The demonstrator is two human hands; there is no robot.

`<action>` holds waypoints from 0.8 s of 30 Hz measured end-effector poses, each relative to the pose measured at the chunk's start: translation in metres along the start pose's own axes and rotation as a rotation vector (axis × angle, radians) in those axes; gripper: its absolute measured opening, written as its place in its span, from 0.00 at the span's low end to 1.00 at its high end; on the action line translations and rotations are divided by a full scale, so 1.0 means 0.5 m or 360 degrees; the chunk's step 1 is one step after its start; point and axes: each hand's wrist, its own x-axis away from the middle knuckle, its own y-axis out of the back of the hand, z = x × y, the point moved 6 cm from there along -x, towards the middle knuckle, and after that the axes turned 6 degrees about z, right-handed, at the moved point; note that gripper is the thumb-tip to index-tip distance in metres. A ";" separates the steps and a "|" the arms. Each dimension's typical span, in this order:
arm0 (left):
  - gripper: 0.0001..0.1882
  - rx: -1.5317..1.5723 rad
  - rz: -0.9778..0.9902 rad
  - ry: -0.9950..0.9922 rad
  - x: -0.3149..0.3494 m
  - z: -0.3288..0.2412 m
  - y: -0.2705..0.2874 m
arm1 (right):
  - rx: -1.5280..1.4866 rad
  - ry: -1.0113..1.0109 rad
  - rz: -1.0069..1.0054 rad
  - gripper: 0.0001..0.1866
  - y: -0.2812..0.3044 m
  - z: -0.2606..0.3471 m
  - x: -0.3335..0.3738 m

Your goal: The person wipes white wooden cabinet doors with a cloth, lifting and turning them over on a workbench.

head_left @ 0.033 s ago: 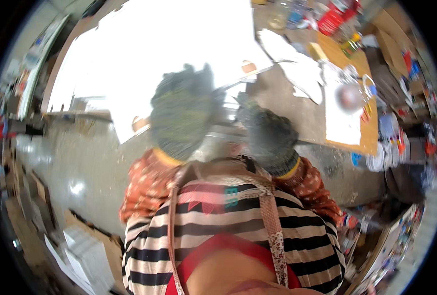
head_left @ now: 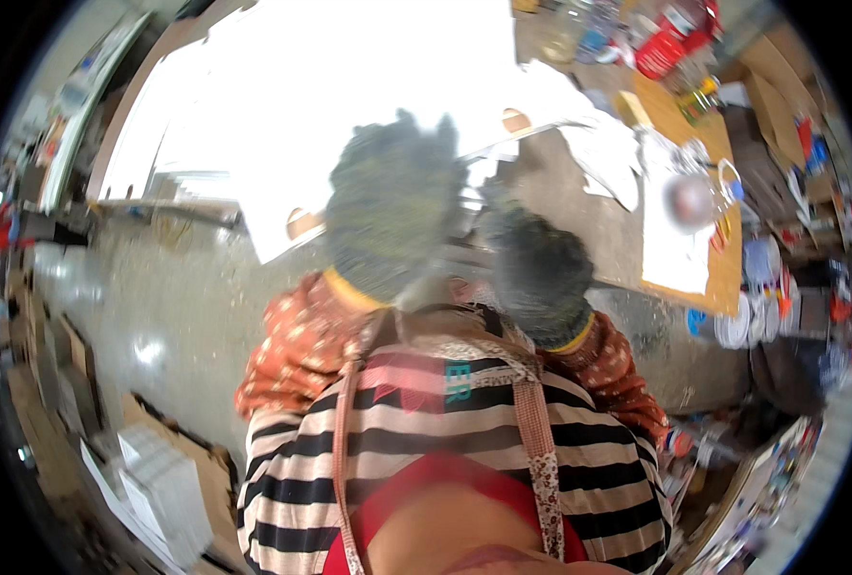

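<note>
My left hand (head_left: 392, 206), in a dark green knit glove with a yellow cuff, is stretched out over a large white sheet (head_left: 277, 125). Its fingers point away from me and are blurred by motion. My right hand (head_left: 541, 273), gloved the same way, is beside it at the sheet's near right edge. The right fingers are curled, and whatever they hold is hidden. Two brown rounded spots, one near left (head_left: 301, 224) and one far right (head_left: 515, 121), show along the sheet's edge. Glare washes out most of the sheet.
Crumpled white material (head_left: 603, 158) lies right of the sheet on the brown table (head_left: 551, 192). Bottles, including a red one (head_left: 661, 53), crowd the far right. A yellowish board (head_left: 723, 264) bears white paper. White stacked boxes (head_left: 162, 489) stand on the floor at lower left.
The view shifts slightly. My left hand and the white sheet have moved a little to the right; my right hand stays close beside them, still curled.
</note>
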 end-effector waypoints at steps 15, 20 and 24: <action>0.22 0.2060 -0.0189 0.0642 0.171 0.181 -0.043 | -0.0789 0.0186 0.0307 0.20 0.044 0.058 -0.064; 0.20 0.0793 -0.0017 0.0442 0.150 0.117 -0.035 | -0.0688 0.0299 0.0418 0.35 0.007 0.051 -0.025; 0.21 0.0804 -0.0011 0.0477 0.145 0.109 -0.049 | -0.0625 0.0124 0.1082 0.38 -0.013 0.052 -0.037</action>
